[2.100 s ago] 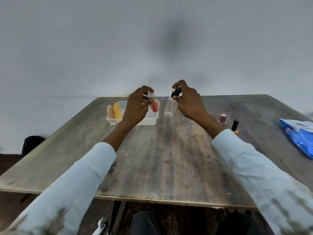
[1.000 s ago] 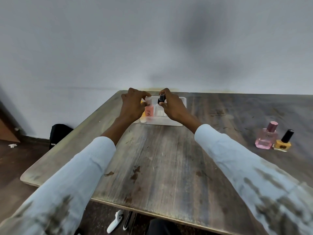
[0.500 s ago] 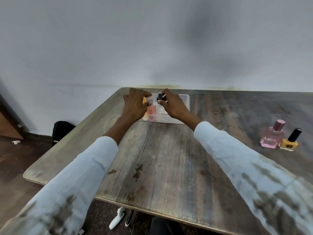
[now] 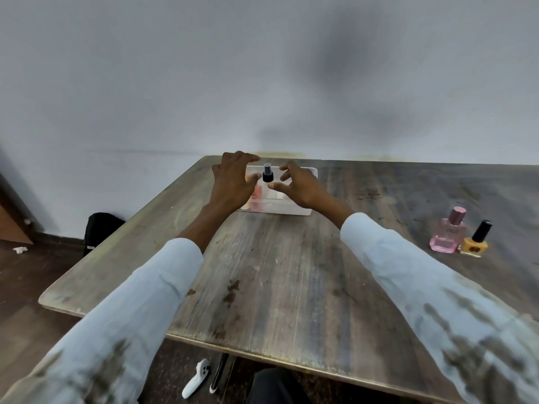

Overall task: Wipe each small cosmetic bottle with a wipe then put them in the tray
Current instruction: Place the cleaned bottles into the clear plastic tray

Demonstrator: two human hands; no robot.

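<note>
The clear spray bottle with black pump cap (image 4: 267,177) stands upright in the translucent white plastic tray (image 4: 294,210) at the far side of the worn wooden bench (image 4: 291,272), long axis vertical, cap up. A pink bottle (image 4: 257,194) stands just left of it, partly hidden. The left hand (image 4: 233,182) and right hand (image 4: 300,185) flank the cap, each grip spread and empty. A pink square perfume bottle (image 4: 448,231) and a yellow nail-polish bottle (image 4: 475,242) stand well right.

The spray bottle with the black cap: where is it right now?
In the head view the spray bottle stands upright in the tray at the table's far edge, between the open left hand and right hand, neither clearly touching it.
</note>
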